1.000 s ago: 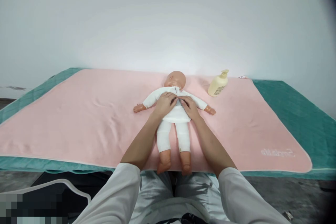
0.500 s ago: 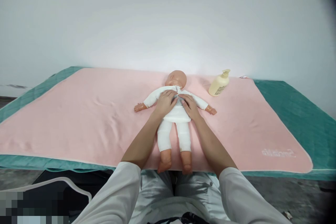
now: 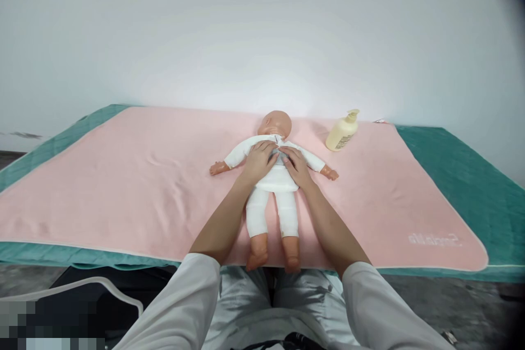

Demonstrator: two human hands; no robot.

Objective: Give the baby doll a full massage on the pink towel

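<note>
Barely any shift: left hand (image 3: 259, 162) and right hand (image 3: 297, 166) flat, unclenched, atop doll (image 3: 276, 179); chest contact continues.

Your left hand (image 3: 259, 161): palm down on the doll's (image 3: 277, 179) upper body
Your right hand (image 3: 296, 165): same deal, fingertips just beside the left's
Doll: lying flat, dressed in white, arms out, feet toward you
Pump bottle (image 3: 341, 134): pale yellow, upright, off to your right
Pink mat (image 3: 123, 186): under both, green cover (image 3: 467, 180) poking out
</note>
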